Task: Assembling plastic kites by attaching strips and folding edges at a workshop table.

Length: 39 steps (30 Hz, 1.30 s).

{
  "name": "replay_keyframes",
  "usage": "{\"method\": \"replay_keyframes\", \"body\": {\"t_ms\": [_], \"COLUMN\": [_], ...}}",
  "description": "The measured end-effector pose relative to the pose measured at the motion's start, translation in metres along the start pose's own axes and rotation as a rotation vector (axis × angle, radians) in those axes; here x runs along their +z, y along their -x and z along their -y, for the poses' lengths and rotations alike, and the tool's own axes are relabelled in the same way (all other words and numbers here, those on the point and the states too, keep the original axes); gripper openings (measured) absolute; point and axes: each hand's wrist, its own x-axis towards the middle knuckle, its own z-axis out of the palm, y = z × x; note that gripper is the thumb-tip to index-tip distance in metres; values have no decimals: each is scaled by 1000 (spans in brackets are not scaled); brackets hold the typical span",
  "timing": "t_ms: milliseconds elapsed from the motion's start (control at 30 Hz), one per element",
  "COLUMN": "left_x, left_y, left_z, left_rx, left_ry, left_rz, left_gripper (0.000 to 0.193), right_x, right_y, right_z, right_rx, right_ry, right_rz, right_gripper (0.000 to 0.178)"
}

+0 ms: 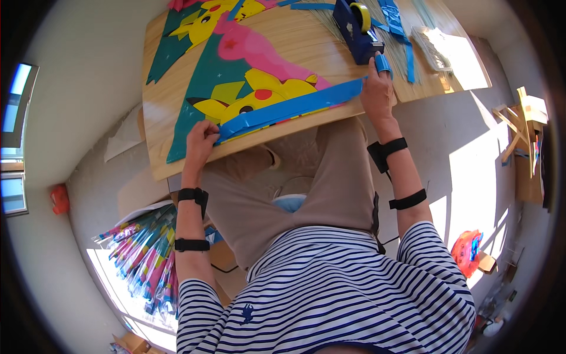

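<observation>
A printed sheet (203, 100) in green, pink and yellow with a cartoon face lies flat on the wooden table, close to its front edge. Along the sheet's near side runs a long blue strip (289, 108), slanting up to the right. My left hand (201, 141) pinches the strip's left end at the sheet's corner. At the other end, my right hand (378, 91) is closed on the strip, with a curled blue piece (383, 64) at its fingers. Just beyond those fingers stands a dark blue tape dispenser (355, 32) with a yellow roll (361, 16).
Another printed sheet (177, 53) lies at the table's far left. Thin rods, blue strips (409, 62) and a clear plastic box (432, 48) occupy the right side of the table (159, 112). Colourful wrapped bundles (144, 259) lie low on my left; a red bag (467, 253) is on the right.
</observation>
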Motion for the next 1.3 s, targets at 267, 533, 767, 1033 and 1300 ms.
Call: {"method": "replay_keyframes", "body": {"t_ms": [267, 533, 767, 1033, 1300], "left_x": [0, 2, 1, 3, 2], "left_y": [0, 4, 4, 3, 2], "left_z": [8, 3, 3, 5, 6], "left_rx": [23, 54, 98, 78, 77], "left_ry": [29, 22, -4, -18, -32], "left_rz": [-6, -52, -65, -53, -60], "left_gripper": [17, 15, 15, 13, 7], "right_x": [14, 42, 39, 37, 35], "right_y": [6, 46, 42, 43, 43], "right_z": [134, 178, 191, 201, 205], "right_rx": [-502, -829, -706, -763, -750], "right_ry": [-68, 45, -16, 77, 120], "right_rz": [160, 209, 347, 355, 405], "right_gripper": [46, 31, 25, 23, 25]}}
